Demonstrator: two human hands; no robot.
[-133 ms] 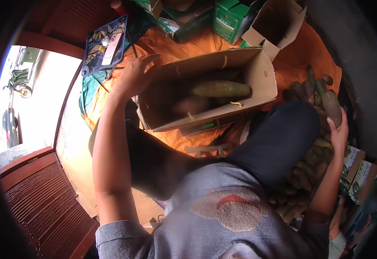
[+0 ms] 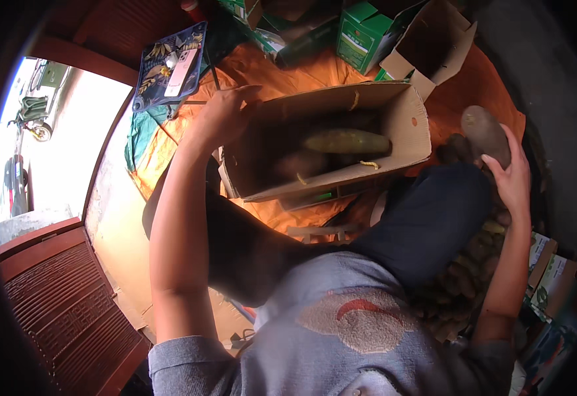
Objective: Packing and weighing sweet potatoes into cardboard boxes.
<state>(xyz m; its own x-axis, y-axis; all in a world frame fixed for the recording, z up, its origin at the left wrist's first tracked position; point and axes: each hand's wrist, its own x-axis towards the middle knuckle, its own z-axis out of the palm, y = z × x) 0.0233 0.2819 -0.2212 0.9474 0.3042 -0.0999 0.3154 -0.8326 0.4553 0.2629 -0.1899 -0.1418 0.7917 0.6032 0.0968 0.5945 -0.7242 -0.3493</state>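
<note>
An open brown cardboard box (image 2: 408, 125) rests in front of my knees, tilted toward me. Inside lies a long yellow-green root vegetable (image 2: 348, 141), with darker shapes in shadow beside it. At the box's far left corner is my left hand (image 2: 224, 117), its fingers stretched out over the edge, partly in shadow. My right hand (image 2: 511, 173) is closed round a thick, oblong, brownish root vegetable (image 2: 485, 136), raised to the right of the box above my knee. Beneath my right forearm is a pile of similar vegetables (image 2: 456, 280), partly hidden by my leg.
An orange sheet (image 2: 255, 69) covers the ground. Behind the box stand a green carton (image 2: 361, 38) and another open carton (image 2: 463, 43). A small patterned stand (image 2: 153, 72) bears a pink phone (image 2: 180, 74). More cartons (image 2: 553, 280) stand at the right, and a carved wooden panel (image 2: 64, 297) at the left.
My right hand has lifted the brownish root vegetable up from the pile and to the left, turning its end upward. The whole view has shifted slightly; my left hand stays at the box.
</note>
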